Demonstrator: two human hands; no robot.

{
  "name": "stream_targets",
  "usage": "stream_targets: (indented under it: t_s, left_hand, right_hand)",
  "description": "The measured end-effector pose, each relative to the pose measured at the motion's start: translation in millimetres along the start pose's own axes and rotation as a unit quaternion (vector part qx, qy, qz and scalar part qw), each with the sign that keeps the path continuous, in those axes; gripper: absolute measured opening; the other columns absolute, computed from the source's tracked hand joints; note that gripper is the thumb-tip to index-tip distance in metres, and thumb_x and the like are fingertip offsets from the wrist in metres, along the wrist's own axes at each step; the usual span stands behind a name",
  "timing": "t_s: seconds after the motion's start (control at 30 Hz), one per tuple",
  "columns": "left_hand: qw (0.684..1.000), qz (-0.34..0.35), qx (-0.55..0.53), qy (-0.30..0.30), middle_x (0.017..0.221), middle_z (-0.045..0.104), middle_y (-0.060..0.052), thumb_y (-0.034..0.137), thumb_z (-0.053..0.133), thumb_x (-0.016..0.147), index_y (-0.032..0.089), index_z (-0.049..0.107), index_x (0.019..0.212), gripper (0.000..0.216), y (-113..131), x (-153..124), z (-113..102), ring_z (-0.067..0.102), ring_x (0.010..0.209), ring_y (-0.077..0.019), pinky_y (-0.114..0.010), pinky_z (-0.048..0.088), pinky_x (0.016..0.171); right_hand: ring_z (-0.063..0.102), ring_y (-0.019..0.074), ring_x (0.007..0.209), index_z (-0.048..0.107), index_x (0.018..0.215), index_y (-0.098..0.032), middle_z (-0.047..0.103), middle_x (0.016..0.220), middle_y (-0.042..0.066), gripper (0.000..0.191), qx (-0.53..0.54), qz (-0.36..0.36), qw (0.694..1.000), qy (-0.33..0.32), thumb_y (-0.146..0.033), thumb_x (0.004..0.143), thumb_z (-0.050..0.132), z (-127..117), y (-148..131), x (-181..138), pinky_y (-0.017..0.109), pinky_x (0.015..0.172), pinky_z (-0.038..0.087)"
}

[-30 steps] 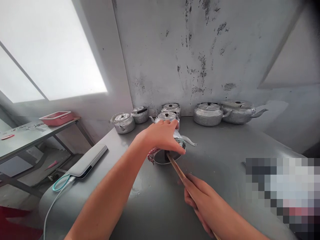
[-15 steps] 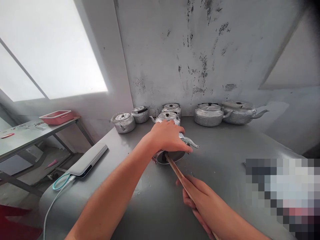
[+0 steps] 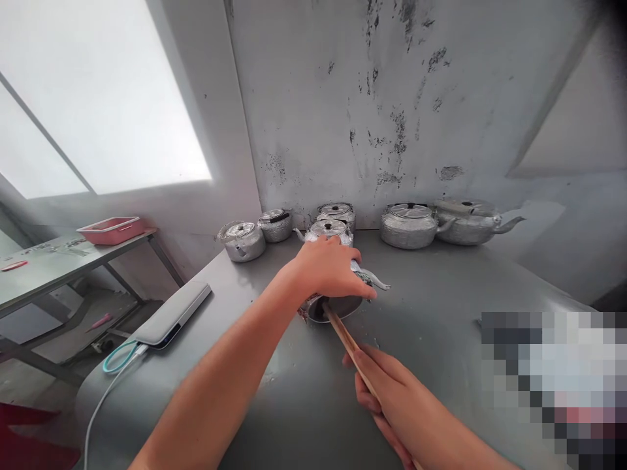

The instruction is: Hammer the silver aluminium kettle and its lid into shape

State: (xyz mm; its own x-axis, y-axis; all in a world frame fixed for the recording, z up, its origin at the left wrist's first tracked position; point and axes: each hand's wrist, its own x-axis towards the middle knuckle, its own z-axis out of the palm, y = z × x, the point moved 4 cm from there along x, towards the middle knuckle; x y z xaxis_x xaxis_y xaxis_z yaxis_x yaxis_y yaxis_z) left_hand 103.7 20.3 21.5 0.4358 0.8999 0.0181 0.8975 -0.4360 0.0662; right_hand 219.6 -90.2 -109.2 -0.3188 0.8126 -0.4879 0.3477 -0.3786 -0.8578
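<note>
Left hand (image 3: pixel 330 267) is spread over a tipped kettle (image 3: pixel 347 305), holding it on the grey table (image 3: pixel 441 287) – mouth facing the wearer, spout off to the right; right hand's (image 3: pixel 386 378) fingers are wrapped round a wooden stick (image 3: pixel 343 326) – far end's inside the kettle; more kettles (image 3: pixel 409 228) behind.

ok so it's one head-worn cam, looking forward and down across the grey table (image 3: pixel 441 313); left hand (image 3: pixel 330 269) sits near mid-frame, right hand (image 3: pixel 385 385) lower and closer to the lens; far wall (image 3: pixel 308 117) fills most of the top half
</note>
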Motion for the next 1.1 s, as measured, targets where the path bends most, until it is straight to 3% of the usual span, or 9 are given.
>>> stream_targets:
  t_s: [0.13,0.27,0.43,0.7,0.83,1.0,1.1]
  left_hand:
    - [1.000,0.003,-0.011,-0.003,0.130,0.057,-0.009,0.085,0.052,0.070,0.034,0.061,0.129,0.079,-3,-3,0,0.050,0.123,-0.0331,-0.045,0.044,0.099]
    - [0.999,-0.007,-0.038,-0.006,0.131,0.056,-0.009,0.094,0.043,0.067,0.035,0.057,0.130,0.088,-10,-6,-1,0.050,0.124,-0.0354,-0.044,0.045,0.095]
    - [0.999,-0.003,-0.048,-0.010,0.121,0.061,-0.007,0.087,0.049,0.071,0.034,0.059,0.125,0.076,-11,-7,-5,0.055,0.116,-0.0334,-0.041,0.048,0.090]
    - [0.998,-0.024,-0.056,-0.027,0.125,0.059,-0.005,0.079,0.057,0.070,0.038,0.055,0.128,0.070,-19,-8,-6,0.058,0.111,-0.0329,-0.041,0.051,0.085]
    - [0.997,-0.031,-0.064,-0.028,0.125,0.059,-0.006,0.079,0.058,0.069,0.037,0.053,0.128,0.073,-21,-9,-5,0.058,0.111,-0.0331,-0.041,0.051,0.084]
    - [0.997,-0.022,-0.061,-0.046,0.122,0.061,-0.006,0.084,0.059,0.064,0.034,0.053,0.128,0.081,-18,-9,-7,0.061,0.107,-0.0313,-0.038,0.051,0.084]
    - [0.997,-0.019,-0.057,-0.044,0.123,0.060,-0.006,0.083,0.059,0.065,0.034,0.053,0.128,0.080,-18,-8,-7,0.062,0.106,-0.0306,-0.039,0.050,0.086]
  right_hand:
    - [0.031,0.0043,0.032,0.045,0.097,-0.025,0.039,0.066,-0.011,0.038,0.012,-0.045,0.999,0.012,-0.055,0.103,0.022,-2,-7,-4,0.017,0.029,0.031]
    - [0.033,0.0032,0.031,0.046,0.094,-0.024,0.043,0.067,-0.010,0.040,0.020,-0.047,0.999,0.007,-0.056,0.103,0.024,-2,-8,-5,0.019,0.034,0.033]
    - [0.036,0.0029,0.030,0.045,0.099,-0.023,0.047,0.068,-0.010,0.037,0.013,-0.020,1.000,-0.001,-0.053,0.104,0.023,-1,-14,-2,0.019,0.035,0.035]
    - [0.050,0.0055,0.029,0.047,0.099,-0.024,0.062,0.076,-0.005,0.036,-0.029,0.000,0.998,-0.050,-0.049,0.104,0.022,2,-28,1,0.020,0.036,0.035]
    - [0.045,0.0029,0.029,0.047,0.098,-0.024,0.059,0.079,-0.006,0.030,-0.005,-0.037,0.999,-0.025,-0.043,0.103,0.023,3,-18,5,0.020,0.035,0.036]
    - [0.040,0.0041,0.031,0.048,0.097,-0.025,0.047,0.072,-0.009,0.033,-0.012,-0.054,0.998,-0.010,-0.049,0.103,0.026,6,-8,3,0.019,0.033,0.035]
    - [0.033,0.0047,0.035,0.047,0.100,-0.026,0.039,0.072,-0.009,0.030,0.006,-0.060,0.998,0.005,-0.048,0.104,0.027,8,-7,2,0.017,0.031,0.029]
